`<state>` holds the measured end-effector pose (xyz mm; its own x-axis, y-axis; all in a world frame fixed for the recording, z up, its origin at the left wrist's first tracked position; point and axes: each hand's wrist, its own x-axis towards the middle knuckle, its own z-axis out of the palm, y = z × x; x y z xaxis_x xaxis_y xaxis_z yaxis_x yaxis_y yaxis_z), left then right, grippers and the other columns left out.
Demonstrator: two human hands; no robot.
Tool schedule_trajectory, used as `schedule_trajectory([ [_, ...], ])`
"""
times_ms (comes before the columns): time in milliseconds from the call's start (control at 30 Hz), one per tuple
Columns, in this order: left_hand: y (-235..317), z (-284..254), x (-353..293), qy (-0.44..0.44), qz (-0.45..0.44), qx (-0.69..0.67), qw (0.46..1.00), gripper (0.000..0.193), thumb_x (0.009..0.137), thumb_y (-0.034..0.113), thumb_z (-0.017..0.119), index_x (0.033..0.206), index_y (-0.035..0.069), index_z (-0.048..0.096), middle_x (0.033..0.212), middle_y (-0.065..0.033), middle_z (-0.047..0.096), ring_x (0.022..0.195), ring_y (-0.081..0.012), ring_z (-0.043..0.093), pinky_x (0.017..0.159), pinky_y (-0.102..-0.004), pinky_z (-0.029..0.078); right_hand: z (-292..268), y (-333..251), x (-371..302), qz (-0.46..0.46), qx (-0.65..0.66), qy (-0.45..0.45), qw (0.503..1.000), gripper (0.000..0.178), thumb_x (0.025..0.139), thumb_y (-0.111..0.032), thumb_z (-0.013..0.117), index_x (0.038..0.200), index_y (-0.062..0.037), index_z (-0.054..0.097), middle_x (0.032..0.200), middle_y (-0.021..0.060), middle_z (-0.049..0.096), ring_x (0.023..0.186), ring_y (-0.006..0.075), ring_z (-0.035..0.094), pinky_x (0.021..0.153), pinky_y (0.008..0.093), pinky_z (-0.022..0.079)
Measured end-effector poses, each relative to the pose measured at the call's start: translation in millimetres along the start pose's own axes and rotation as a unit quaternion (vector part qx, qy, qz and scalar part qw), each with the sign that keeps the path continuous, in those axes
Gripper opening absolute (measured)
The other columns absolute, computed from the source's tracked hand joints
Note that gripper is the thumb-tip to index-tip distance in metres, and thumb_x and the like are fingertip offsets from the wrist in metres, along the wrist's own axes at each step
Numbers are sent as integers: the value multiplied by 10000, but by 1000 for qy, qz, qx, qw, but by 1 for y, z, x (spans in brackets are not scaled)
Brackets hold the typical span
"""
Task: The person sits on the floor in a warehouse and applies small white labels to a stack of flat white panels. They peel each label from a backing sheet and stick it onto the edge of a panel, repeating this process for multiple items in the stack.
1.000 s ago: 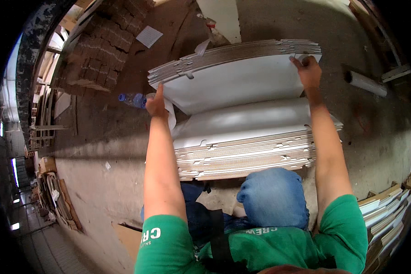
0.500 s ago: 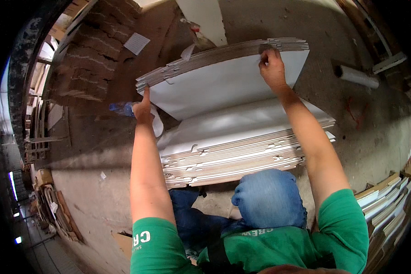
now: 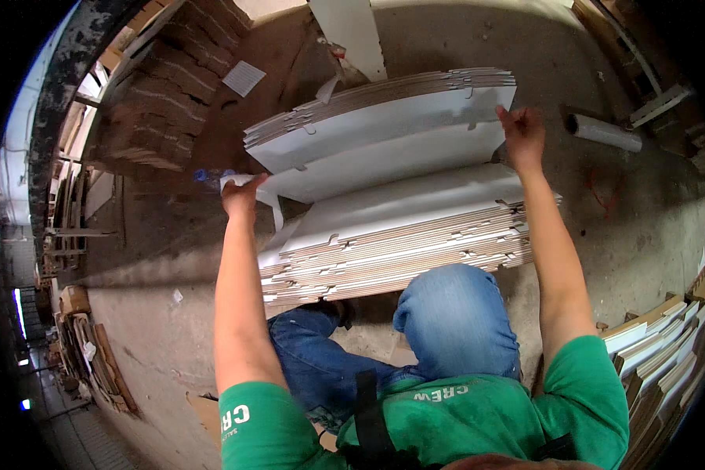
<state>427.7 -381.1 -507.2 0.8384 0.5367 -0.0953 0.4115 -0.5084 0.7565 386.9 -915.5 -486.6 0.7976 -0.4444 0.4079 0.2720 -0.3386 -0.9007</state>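
Observation:
A white cardboard sheet [image 3: 392,161] slants between two stacks of flat cardboard. My left hand [image 3: 241,197] is closed at its left corner, finger and thumb at the edge. My right hand [image 3: 523,135] is closed on its far right corner, fingers curled. Behind the sheet, the far stack [image 3: 384,106] leans away, showing notched brown edges along its top. Nearer to me lies the thick near stack [image 3: 399,243] of white sheets, its cut edges towards my knees. A white strip [image 3: 277,210] hangs beside my left hand.
A blue-tinted plastic bottle [image 3: 205,175] lies left of the stacks. To the right is a roll of clear film [image 3: 605,131] on the floor. Brown cardboard piles [image 3: 153,102] stand at the far left, and more stacked boards [image 3: 658,352] at the near right. A white post [image 3: 352,39] rises behind.
One white sheet has come away from the far stack towards me. My right hand has moved right and slightly down to its corner; my left hand has shifted slightly nearer.

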Motion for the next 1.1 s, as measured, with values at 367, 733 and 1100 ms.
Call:
schedule_trajectory([
  [367, 151, -36, -194, -235, 216, -265, 910, 436, 694, -17, 644, 1121, 45, 580, 1029, -51, 608, 894, -113, 557, 796, -248, 449, 33, -156, -45, -9, -4, -198, 980, 124, 790, -131, 625, 824, -17, 594, 707, 25, 596, 650, 86, 534, 600, 235, 441],
  [733, 172, -30, -228, -322, 185, -254, 893, 266, 673, 26, 713, 932, 9, 651, 835, -46, 645, 730, -89, 582, 672, -219, 477, 51, -223, -74, -336, -123, -311, 881, 159, 730, -44, 618, 888, -32, 601, 852, 89, 584, 806, 256, 555, 670, 341, 478],
  [1100, 169, -30, -223, -309, 164, -247, 904, 190, 718, 44, 657, 894, -26, 656, 804, -59, 649, 715, -84, 570, 649, -214, 462, 77, -221, -82, -388, -232, -330, 828, 176, 675, -35, 591, 851, -40, 587, 786, 75, 567, 762, 236, 544, 649, 337, 480],
])
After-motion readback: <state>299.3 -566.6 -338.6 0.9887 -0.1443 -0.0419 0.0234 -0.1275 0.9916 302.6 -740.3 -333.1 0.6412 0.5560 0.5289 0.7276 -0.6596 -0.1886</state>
